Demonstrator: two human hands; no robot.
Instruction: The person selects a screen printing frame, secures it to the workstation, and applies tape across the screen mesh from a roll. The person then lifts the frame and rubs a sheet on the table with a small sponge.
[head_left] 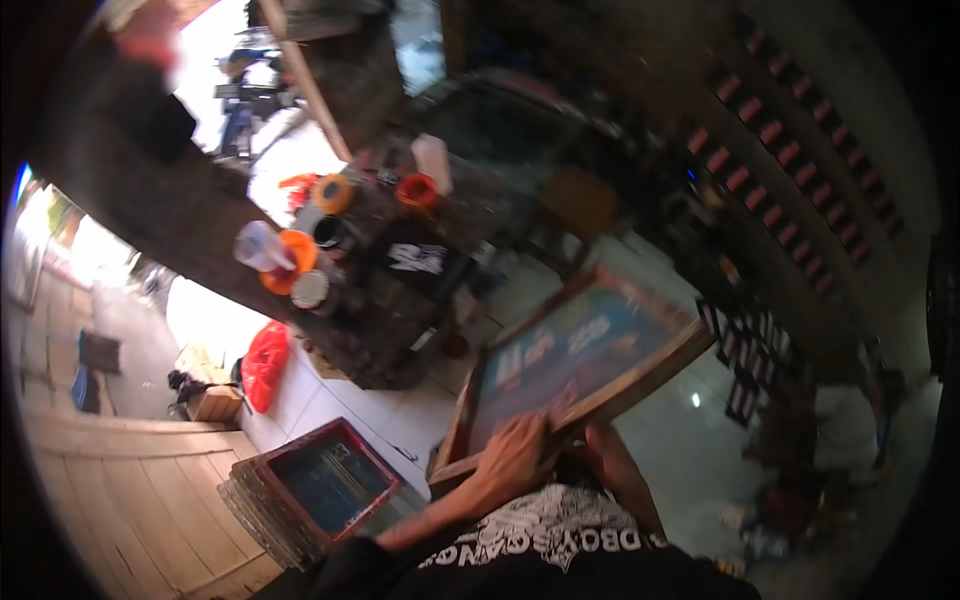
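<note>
A wooden-framed screen point(570, 355) with a blue-green mesh and pale lettering is held tilted in front of my body. My left hand point(515, 455) lies on its near edge, with the fingers over the frame and onto the mesh. My right hand point(603, 455) is at the underside of the near right edge, its fingers mostly hidden by the frame. Below left, a stack of similar framed screens stands beside my left forearm, with a red-edged dark screen point(335, 478) on top.
A dark cluttered table point(370, 340) stands ahead, bearing orange containers point(290, 262), a white jar point(310, 290) and a black printed cloth point(418, 260). A red plastic bag point(265, 366) lies left on the tiled floor. Wooden planks point(140, 500) are at lower left.
</note>
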